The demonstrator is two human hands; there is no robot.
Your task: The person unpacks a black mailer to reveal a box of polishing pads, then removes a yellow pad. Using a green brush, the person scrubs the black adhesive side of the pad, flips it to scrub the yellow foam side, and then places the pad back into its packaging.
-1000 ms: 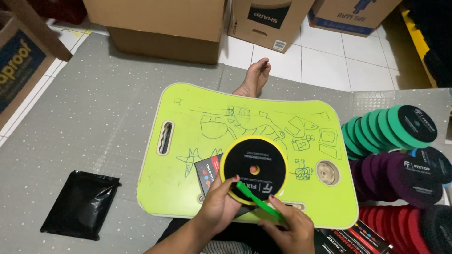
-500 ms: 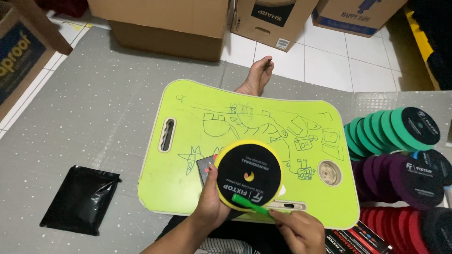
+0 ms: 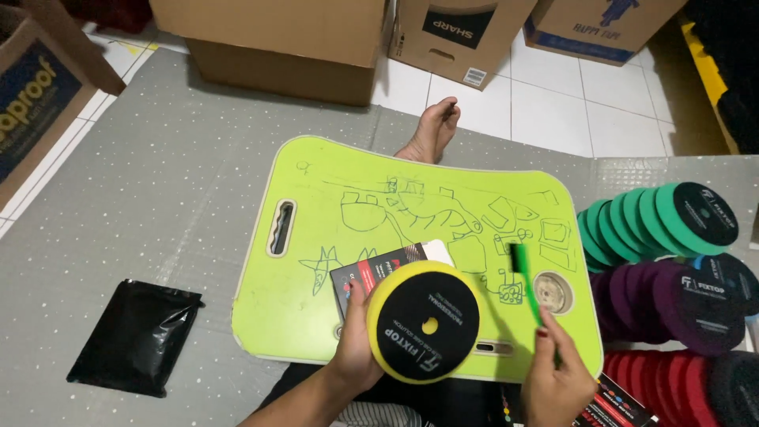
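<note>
Brushing a round foam pad over a lap tray

The left hand (image 3: 356, 360) grips the yellow pad (image 3: 423, 322) tilted above the green tray (image 3: 332, 229); the right hand (image 3: 553, 379) pinches a green brush (image 3: 523, 281), which is apart from it. Better to hold the pad steady and brush lightly across its face.

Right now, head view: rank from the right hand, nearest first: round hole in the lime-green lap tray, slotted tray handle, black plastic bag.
1. Round hole in the lime-green lap tray: just above the right hand.
2. Slotted tray handle: tray's left edge.
3. Black plastic bag: far left, on the mat.
</note>
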